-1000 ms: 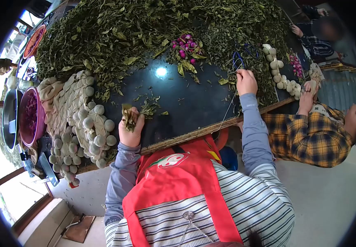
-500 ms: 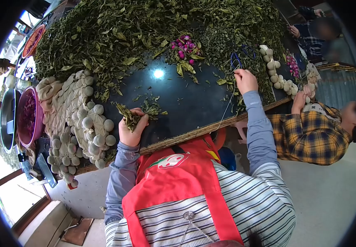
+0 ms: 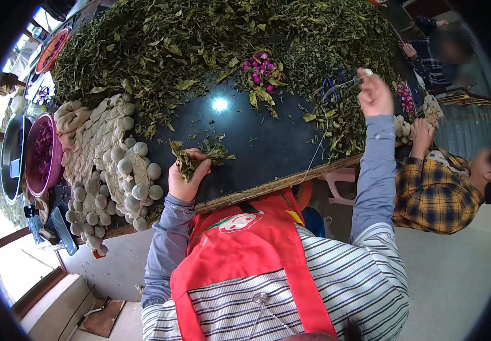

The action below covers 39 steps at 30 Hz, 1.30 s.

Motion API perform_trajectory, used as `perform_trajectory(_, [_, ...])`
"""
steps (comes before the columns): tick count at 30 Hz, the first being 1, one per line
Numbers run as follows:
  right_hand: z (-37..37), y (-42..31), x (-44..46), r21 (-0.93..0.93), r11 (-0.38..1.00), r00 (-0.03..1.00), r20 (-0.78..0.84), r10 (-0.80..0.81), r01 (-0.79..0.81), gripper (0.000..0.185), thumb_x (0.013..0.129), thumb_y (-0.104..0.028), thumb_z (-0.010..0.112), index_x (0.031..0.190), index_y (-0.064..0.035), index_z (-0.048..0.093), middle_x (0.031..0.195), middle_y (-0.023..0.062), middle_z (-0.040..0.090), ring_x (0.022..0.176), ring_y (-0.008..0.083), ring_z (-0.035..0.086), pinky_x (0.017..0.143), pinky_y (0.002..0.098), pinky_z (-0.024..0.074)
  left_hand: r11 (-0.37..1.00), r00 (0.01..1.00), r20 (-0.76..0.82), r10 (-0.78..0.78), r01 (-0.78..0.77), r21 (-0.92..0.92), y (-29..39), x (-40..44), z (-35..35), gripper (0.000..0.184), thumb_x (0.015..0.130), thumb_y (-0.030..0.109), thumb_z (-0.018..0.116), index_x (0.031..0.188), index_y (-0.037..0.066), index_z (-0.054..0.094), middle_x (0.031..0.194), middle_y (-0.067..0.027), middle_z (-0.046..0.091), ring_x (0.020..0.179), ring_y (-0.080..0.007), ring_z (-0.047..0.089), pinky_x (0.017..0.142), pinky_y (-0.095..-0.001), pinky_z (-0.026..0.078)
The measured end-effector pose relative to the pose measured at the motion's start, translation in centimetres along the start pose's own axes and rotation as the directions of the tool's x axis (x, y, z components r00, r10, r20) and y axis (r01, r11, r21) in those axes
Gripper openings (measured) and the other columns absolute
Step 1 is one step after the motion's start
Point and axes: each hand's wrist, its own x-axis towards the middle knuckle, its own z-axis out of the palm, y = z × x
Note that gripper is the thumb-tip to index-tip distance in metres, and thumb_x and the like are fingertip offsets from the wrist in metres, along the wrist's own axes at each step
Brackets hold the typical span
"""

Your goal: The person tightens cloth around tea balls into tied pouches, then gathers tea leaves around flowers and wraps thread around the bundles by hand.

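Observation:
My left hand (image 3: pixel 186 175) is closed round a small bunch of dried green leaves (image 3: pixel 184 159) at the table's front edge, left of the middle. Farther right, my right hand (image 3: pixel 375 96) is raised over the edge of the leaf pile, its fingers curled and pinched on a thin cord (image 3: pixel 348 83). From there the cord passes left near blue-handled scissors (image 3: pixel 329 89) and a loose strand drops toward the table edge. Pink flower buds (image 3: pixel 261 69) lie between the hands, farther back.
A large leaf pile (image 3: pixel 160 51) covers the back of the dark table (image 3: pixel 240 153). Tied cloth bundles (image 3: pixel 134 170) and a pink basin (image 3: pixel 55 153) stand left. A person in a plaid shirt (image 3: pixel 436 190) sits right; another person (image 3: pixel 436 59) is behind.
My right hand has moved right and slightly back, away from the scissors, drawing the cord with it. My left hand still holds the leaves, nearly in place.

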Motion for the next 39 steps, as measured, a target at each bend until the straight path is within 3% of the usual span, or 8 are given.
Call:
perform_trajectory(3, [3.7, -3.4, -1.2, 0.647, 0.763, 0.847, 0.396, -0.355, 0.018, 0.018, 0.094, -0.005, 0.051, 0.111, 0.0002, 0.053, 0.075, 0.0035, 0.059, 0.047, 0.0051, 0.040, 0.037, 0.0177, 0.0297, 0.999, 1.000, -0.006, 0.023, -0.023, -0.041, -0.5, 0.1, 0.1, 0.015, 0.081, -0.006, 0.066, 0.091, 0.001, 0.058, 0.098, -0.0074, 0.058, 0.068, -0.0157, 0.060, 0.064, -0.0235, 0.049])
perform_trajectory(9, [17.4, 0.3, -10.8, -0.360, 0.768, 0.664, 0.739, -0.112, 0.530, 0.033, 0.092, -0.012, 0.062, 0.122, -0.0055, 0.052, 0.073, -0.0012, 0.055, 0.056, 0.0080, 0.046, 0.052, 0.0224, 0.0388, 0.994, 0.999, -0.029, 0.019, -0.022, -0.108, -0.5, -0.3, 0.1, 0.014, 0.081, -0.005, 0.067, 0.089, 0.002, 0.058, 0.092, -0.0070, 0.060, 0.066, -0.0153, 0.060, 0.063, -0.0230, 0.050])
perform_trajectory(18, [19.3, 5.9, -16.5, -0.366, 0.769, 0.393, 0.905, 0.163, 0.524, 0.078, 0.082, -0.024, 0.075, 0.145, -0.0034, 0.033, 0.071, 0.0047, 0.060, 0.055, 0.0175, 0.053, 0.053, 0.0274, 0.0435, 0.988, 0.998, -0.058, 0.028, -0.019, 0.152, 0.3, 0.5, 0.8, 0.014, 0.081, 0.002, 0.071, 0.093, 0.001, 0.063, 0.077, -0.0054, 0.064, 0.063, -0.0133, 0.061, 0.062, -0.0246, 0.050])
perform_trajectory(21, [19.7, 8.9, -17.9, -0.143, 0.707, 0.331, 0.934, -0.136, 0.693, 0.082, 0.083, -0.029, 0.072, 0.146, -0.0010, 0.028, 0.073, 0.0106, 0.063, 0.055, 0.0279, 0.058, 0.053, 0.0343, 0.0473, 0.919, 0.968, 0.042, 0.246, -0.247, 0.308, 1.2, 0.7, 1.7, 0.013, 0.083, 0.004, 0.071, 0.092, 0.000, 0.064, 0.077, -0.0060, 0.064, 0.063, -0.0134, 0.061, 0.062, -0.0241, 0.051])
perform_trajectory(27, [19.6, 6.0, -18.0, -0.355, 0.693, 0.372, 0.918, 0.134, 0.627, 0.058, 0.085, -0.026, 0.068, 0.134, -0.0042, 0.047, 0.085, 0.0131, 0.067, 0.065, 0.0332, 0.063, 0.059, 0.0369, 0.0508, 0.788, 0.954, 0.157, 0.257, -0.301, 0.537, 3.3, 0.3, 0.6, 0.012, 0.084, 0.005, 0.070, 0.092, -0.001, 0.064, 0.080, -0.0068, 0.065, 0.067, -0.0150, 0.063, 0.064, -0.0253, 0.052])
perform_trajectory(31, [18.9, 5.8, -14.2, -0.194, 0.494, 0.243, 0.969, -0.037, 0.848, 0.027, 0.087, -0.021, 0.064, 0.110, -0.0071, 0.063, 0.090, 0.0106, 0.067, 0.069, 0.0320, 0.064, 0.063, 0.0361, 0.0511, 0.955, 0.973, 0.134, -0.187, 0.148, 0.259, 5.0, -0.8, -0.5, 0.013, 0.085, 0.003, 0.068, 0.096, -0.001, 0.063, 0.083, -0.0068, 0.065, 0.067, -0.0155, 0.063, 0.064, -0.0250, 0.052])
perform_trajectory(36, [21.8, 10.5, -16.3, -0.114, 0.828, 0.513, 0.828, -0.226, 0.548, 0.010, 0.089, -0.012, 0.059, 0.095, -0.0083, 0.066, 0.079, 0.0084, 0.065, 0.066, 0.0290, 0.062, 0.060, 0.0356, 0.0485, 0.960, 0.978, 0.184, -0.098, 0.142, -0.242, 7.1, 0.3, 0.7, 0.016, 0.085, 0.000, 0.065, 0.100, 0.000, 0.061, 0.080, -0.0068, 0.065, 0.064, -0.0149, 0.062, 0.061, -0.0242, 0.051])
perform_trajectory(39, [22.6, 11.4, -19.3, -0.262, 0.687, 0.508, 0.843, -0.180, 0.678, 0.009, 0.088, -0.009, 0.060, 0.095, -0.0067, 0.066, 0.084, 0.0071, 0.068, 0.064, 0.0236, 0.062, 0.058, 0.0317, 0.0482, 0.985, 0.985, -0.018, 0.170, -0.169, 0.034, 6.7, 3.1, -0.4, 0.016, 0.085, -0.001, 0.064, 0.101, 0.000, 0.059, 0.079, -0.0068, 0.064, 0.062, -0.0142, 0.061, 0.059, -0.0227, 0.050])
